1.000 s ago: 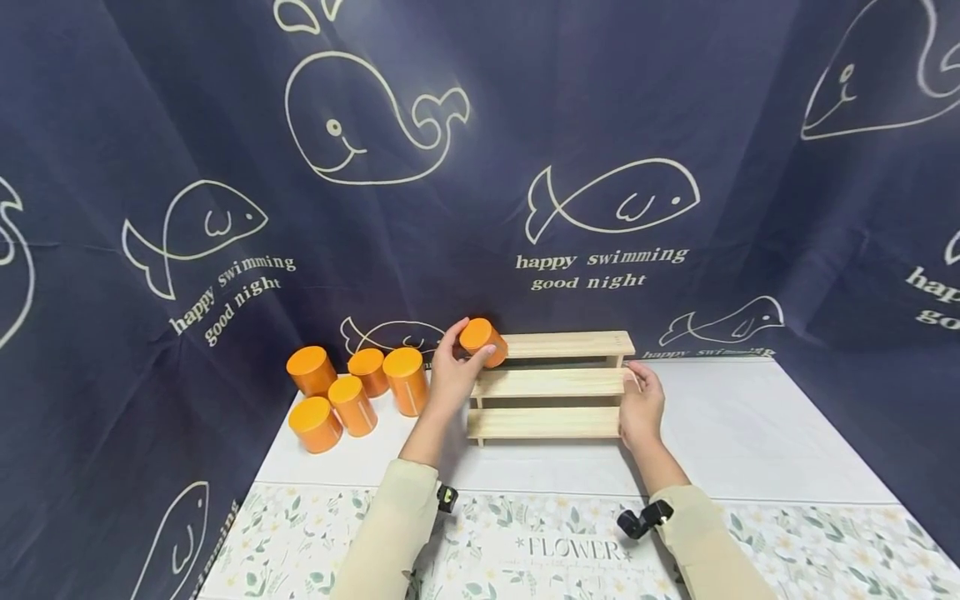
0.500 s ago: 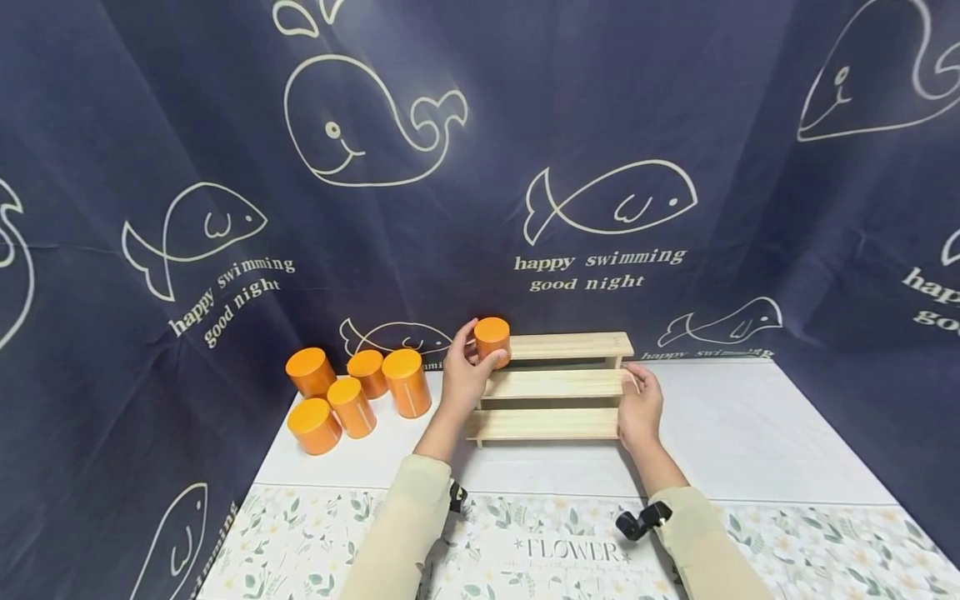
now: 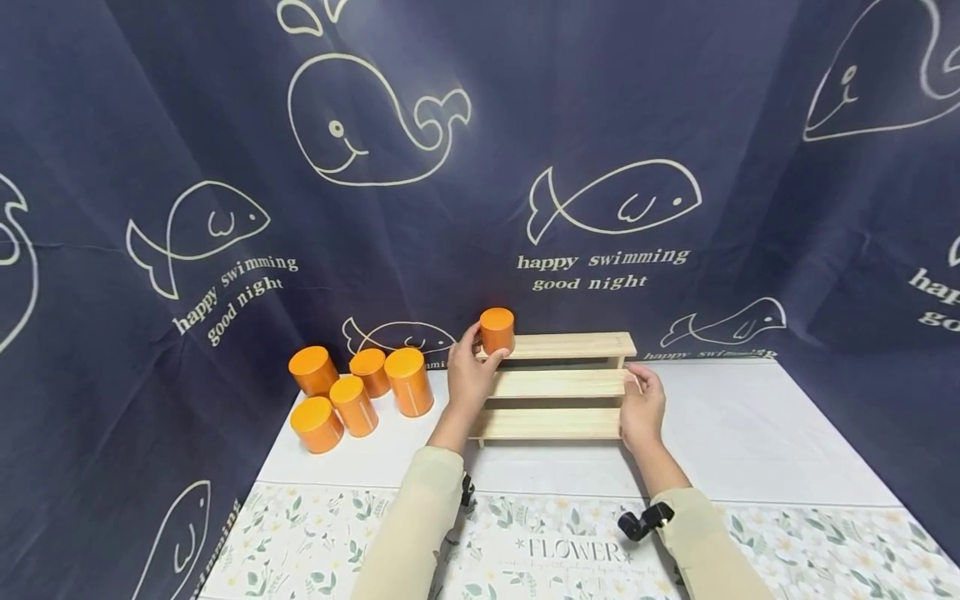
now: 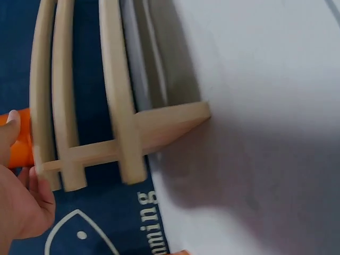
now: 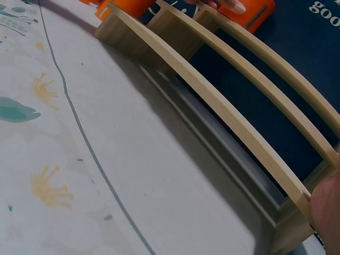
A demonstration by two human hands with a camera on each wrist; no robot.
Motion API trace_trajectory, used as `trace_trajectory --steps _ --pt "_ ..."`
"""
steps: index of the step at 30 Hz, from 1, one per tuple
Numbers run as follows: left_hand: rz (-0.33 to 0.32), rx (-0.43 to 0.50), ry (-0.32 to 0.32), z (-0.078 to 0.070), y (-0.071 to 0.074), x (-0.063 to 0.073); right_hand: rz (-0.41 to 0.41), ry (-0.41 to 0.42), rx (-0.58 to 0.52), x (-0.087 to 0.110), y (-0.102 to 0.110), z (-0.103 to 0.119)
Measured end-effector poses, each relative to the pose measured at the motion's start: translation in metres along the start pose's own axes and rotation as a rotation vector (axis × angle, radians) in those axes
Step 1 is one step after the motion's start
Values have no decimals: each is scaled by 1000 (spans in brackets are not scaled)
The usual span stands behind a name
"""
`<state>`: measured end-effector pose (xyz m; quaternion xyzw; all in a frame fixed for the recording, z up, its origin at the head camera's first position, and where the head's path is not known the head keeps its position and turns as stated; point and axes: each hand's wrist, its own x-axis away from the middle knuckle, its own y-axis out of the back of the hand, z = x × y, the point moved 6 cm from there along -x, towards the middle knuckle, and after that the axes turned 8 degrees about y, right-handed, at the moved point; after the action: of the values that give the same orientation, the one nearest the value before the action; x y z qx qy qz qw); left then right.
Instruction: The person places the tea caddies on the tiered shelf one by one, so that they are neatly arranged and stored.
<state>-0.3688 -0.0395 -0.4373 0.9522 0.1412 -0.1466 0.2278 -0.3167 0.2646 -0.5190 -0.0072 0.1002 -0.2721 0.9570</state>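
Note:
My left hand [image 3: 469, 380] holds an orange cylindrical canister [image 3: 498, 330] upright at the left end of the top tier of a three-tier wooden display rack [image 3: 558, 383]. Thumb and fingers wrap the canister's lower side; whether its base rests fully on the tier is hard to tell. In the left wrist view, part of the orange canister [image 4: 22, 143] shows behind the slats, with some fingers beneath the top one. At the rack's right end, my right hand [image 3: 642, 408] grips the side near the middle tier. The right wrist view catches only a bit of that hand [image 5: 326, 204].
Several more orange canisters [image 3: 352, 406] stand grouped on the white table [image 3: 765, 433], left of the rack. Behind hangs a dark blue curtain [image 3: 495, 250] printed with whales and fish. A floral cloth strip [image 3: 570, 546] covers the table's front.
The left hand has carried the canister slightly right and then a little up, onto or just over the top tier's left end; its tilt has straightened. The right hand stays put.

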Motion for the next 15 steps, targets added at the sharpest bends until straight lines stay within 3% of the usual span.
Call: trace_trajectory --steps 6,15 --pt "-14 26 -1 4 -4 1 -8 -6 47 1 3 -3" --pt "-47 -10 7 8 -3 3 -2 5 42 -2 0 -4"
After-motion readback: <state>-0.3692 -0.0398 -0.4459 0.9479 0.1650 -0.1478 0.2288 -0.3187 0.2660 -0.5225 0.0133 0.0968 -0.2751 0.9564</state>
